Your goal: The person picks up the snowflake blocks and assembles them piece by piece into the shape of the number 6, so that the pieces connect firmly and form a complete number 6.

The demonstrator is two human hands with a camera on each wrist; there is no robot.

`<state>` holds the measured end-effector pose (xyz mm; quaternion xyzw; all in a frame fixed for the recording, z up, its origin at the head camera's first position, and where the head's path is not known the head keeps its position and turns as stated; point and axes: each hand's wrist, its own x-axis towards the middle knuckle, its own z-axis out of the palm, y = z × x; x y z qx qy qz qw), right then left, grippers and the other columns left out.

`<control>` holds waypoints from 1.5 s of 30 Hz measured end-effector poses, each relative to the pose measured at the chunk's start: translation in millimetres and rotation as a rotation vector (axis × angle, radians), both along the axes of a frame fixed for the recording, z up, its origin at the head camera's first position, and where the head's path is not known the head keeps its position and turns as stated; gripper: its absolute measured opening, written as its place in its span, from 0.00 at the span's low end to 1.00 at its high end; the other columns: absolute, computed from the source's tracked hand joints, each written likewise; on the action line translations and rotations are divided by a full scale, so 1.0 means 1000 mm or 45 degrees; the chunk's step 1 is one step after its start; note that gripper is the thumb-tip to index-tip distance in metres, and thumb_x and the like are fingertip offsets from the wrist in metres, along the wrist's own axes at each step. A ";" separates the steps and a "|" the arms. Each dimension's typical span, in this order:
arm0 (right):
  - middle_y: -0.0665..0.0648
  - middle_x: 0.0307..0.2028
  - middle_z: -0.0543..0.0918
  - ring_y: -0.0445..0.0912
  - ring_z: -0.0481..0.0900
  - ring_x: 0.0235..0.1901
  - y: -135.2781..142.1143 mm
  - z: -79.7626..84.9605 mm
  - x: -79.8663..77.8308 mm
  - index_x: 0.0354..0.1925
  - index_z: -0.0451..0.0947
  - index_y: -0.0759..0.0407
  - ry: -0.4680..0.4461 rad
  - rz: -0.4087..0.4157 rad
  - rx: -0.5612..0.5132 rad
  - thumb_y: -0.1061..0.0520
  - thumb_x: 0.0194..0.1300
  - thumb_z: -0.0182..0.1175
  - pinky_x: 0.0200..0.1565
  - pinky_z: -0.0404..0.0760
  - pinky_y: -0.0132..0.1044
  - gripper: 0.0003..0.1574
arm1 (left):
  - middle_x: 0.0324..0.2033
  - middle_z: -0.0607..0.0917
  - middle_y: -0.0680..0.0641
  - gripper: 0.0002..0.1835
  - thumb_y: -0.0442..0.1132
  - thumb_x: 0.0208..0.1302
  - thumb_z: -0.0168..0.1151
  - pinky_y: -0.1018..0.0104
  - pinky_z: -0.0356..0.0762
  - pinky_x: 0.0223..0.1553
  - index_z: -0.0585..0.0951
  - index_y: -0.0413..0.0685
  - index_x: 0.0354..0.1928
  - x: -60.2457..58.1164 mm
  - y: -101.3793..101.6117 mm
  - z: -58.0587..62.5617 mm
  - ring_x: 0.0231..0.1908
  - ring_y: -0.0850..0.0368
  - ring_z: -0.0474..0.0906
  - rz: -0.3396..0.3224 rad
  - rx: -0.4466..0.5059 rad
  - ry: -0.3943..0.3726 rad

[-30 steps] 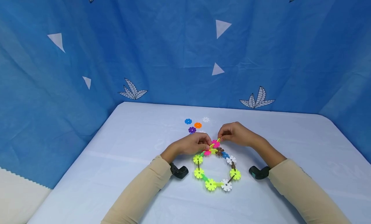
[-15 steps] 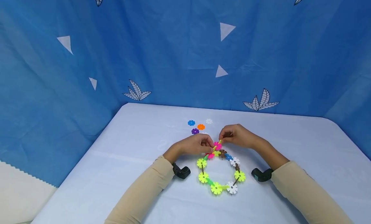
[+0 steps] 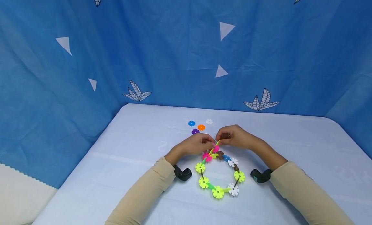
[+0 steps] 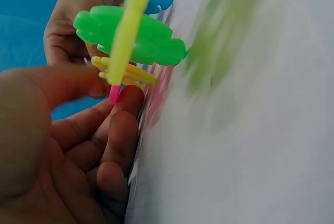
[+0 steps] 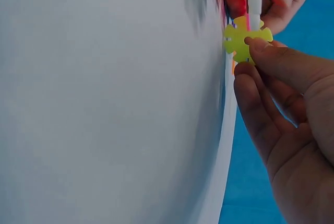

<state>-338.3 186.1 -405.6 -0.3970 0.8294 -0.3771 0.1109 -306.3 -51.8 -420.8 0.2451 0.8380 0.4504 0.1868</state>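
A ring of linked, notched plastic snowflake discs (image 3: 218, 192) in yellow-green, white, brown, blue and pink lies on the table below my hands. My left hand (image 3: 195, 145) pinches a pink disc (image 3: 215, 149) at the ring's far end, its fingers covering part of it. Close beside it, my right hand (image 3: 237, 137) holds a yellow-green disc (image 5: 241, 41) between thumb and fingertips. That disc stands edge-on in the head view and touches the pink one. A green disc (image 4: 151, 41) of the ring shows near my left thumb in the left wrist view.
Loose discs lie beyond my left hand: blue (image 3: 191, 123), orange (image 3: 201, 127), purple (image 3: 195, 132) and white (image 3: 209, 122). A white cloth covers the table (image 3: 139, 137). A blue patterned curtain (image 3: 174, 50) hangs behind its far edge.
My right hand has moved slightly left, closer to my left hand. The ring's near left side has shifted toward me, and a pink disc there shows more of its face.
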 end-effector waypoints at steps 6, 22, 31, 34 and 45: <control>0.57 0.43 0.86 0.50 0.83 0.43 0.002 0.005 -0.016 0.46 0.84 0.62 -0.021 -0.048 0.076 0.67 0.66 0.66 0.45 0.83 0.39 0.10 | 0.32 0.85 0.52 0.07 0.37 0.72 0.61 0.66 0.76 0.37 0.87 0.48 0.45 0.001 0.000 -0.002 0.32 0.58 0.76 0.052 0.006 0.013; 0.64 0.52 0.78 0.57 0.74 0.52 -0.029 0.007 -0.074 0.66 0.76 0.58 0.001 -0.237 0.385 0.59 0.71 0.63 0.53 0.78 0.51 0.27 | 0.34 0.85 0.53 0.09 0.33 0.72 0.58 0.67 0.76 0.40 0.86 0.49 0.46 0.000 0.001 -0.004 0.34 0.59 0.77 0.017 0.014 0.004; 0.59 0.44 0.79 0.54 0.74 0.47 -0.034 0.008 -0.071 0.49 0.79 0.58 -0.055 -0.285 0.382 0.62 0.67 0.67 0.52 0.78 0.47 0.13 | 0.33 0.85 0.53 0.08 0.34 0.71 0.60 0.68 0.76 0.39 0.86 0.48 0.46 0.000 0.000 -0.003 0.33 0.59 0.77 0.031 0.002 0.010; 0.58 0.39 0.78 0.52 0.75 0.41 -0.023 0.007 -0.067 0.45 0.76 0.60 -0.140 -0.310 0.313 0.63 0.68 0.66 0.47 0.79 0.42 0.09 | 0.33 0.84 0.53 0.07 0.35 0.71 0.60 0.67 0.75 0.38 0.86 0.49 0.46 0.000 0.002 -0.003 0.32 0.59 0.76 0.033 0.008 0.003; 0.63 0.36 0.82 0.50 0.81 0.34 0.024 -0.006 -0.040 0.47 0.76 0.68 -0.674 -0.290 -0.053 0.62 0.74 0.59 0.42 0.84 0.41 0.09 | 0.32 0.84 0.52 0.08 0.36 0.71 0.61 0.66 0.75 0.36 0.86 0.50 0.46 0.000 0.001 -0.003 0.31 0.59 0.75 0.033 0.001 0.028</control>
